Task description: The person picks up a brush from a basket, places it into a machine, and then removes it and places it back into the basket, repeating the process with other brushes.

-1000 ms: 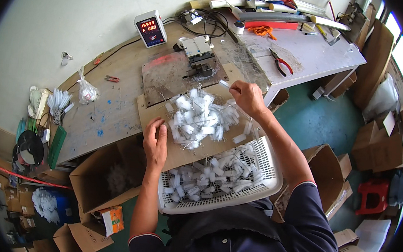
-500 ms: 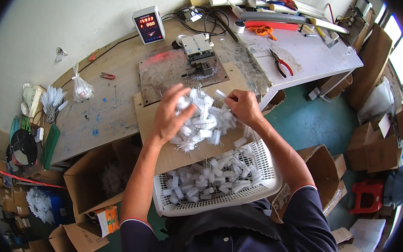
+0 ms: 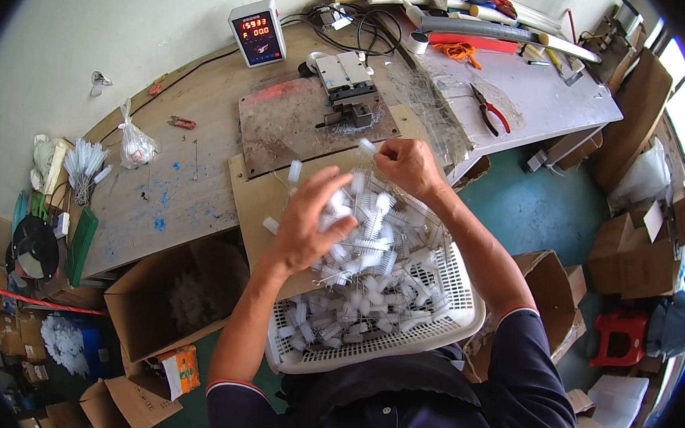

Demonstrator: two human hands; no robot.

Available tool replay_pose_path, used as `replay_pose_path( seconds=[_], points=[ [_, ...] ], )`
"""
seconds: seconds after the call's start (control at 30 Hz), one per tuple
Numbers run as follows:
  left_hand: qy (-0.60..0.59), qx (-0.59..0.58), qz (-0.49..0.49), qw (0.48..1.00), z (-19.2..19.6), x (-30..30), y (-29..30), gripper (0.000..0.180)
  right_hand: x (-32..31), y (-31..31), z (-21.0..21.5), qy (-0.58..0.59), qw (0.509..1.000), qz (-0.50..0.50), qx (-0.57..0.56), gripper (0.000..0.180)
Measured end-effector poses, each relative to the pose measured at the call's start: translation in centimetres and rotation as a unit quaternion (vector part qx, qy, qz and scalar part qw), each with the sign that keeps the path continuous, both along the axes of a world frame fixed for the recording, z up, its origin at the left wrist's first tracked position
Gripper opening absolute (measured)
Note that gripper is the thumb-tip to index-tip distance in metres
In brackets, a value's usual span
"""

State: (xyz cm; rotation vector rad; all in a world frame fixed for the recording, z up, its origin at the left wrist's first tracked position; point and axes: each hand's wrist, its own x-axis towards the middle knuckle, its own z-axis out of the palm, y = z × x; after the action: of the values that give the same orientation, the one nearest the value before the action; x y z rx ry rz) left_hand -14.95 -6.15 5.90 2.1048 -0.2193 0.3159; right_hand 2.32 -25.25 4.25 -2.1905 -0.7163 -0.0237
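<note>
A heap of small white-bristled brushes with wire stems [image 3: 377, 237] spills over the near edge of a wooden board [image 3: 256, 207] into a white plastic basket [image 3: 287, 358]. My left hand [image 3: 309, 223], its fingers spread, is against the left side of the heap and slightly blurred. Beyond the heap, my right hand [image 3: 412, 168] is closed, and the white end of one small brush [image 3: 368, 147] sticks out from its fingers. A few loose brushes lie on the board left of my left hand.
Behind the heap, a small metal fixture [image 3: 349, 106] stands on a steel plate [image 3: 277, 124]. A counter box with a red display [image 3: 258, 34] is at the back. Red-handled pliers [image 3: 489, 111] lie on the right table. Cardboard boxes [image 3: 166, 313] flank the basket.
Much of the heap has shifted right and nearer, over the basket's edge. My left hand has moved the same way. My right hand still holds its brush, a little farther back.
</note>
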Motion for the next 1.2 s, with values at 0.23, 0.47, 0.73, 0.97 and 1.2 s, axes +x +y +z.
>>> replay_pose_path(
  seconds=[0.23,0.47,0.73,0.97,1.2],
  points=[
    [0.013,0.024,0.112,0.993,-3.0,-0.1,4.4,0.064,0.6,2.2,0.0,0.026,1.000,-0.015,0.000,0.020],
    [-0.076,-0.085,0.182,0.977,-1.4,4.0,7.0,0.051,1.6,3.7,-1.4,-0.020,0.999,-0.036,0.006,0.023],
    [-0.015,-0.110,0.298,0.948,-5.1,12.5,9.5,0.038,3.1,6.3,-2.5,-0.005,0.997,-0.067,-0.029,0.024],
    [-0.043,-0.111,0.289,0.950,-6.2,12.6,9.3,0.028,3.4,7.1,-1.9,0.017,0.994,-0.103,-0.033,0.024],
    [-0.044,-0.080,0.301,0.949,-5.4,12.3,9.0,0.019,3.9,7.6,-2.0,0.029,0.992,-0.112,-0.042,0.023]
  ],
)
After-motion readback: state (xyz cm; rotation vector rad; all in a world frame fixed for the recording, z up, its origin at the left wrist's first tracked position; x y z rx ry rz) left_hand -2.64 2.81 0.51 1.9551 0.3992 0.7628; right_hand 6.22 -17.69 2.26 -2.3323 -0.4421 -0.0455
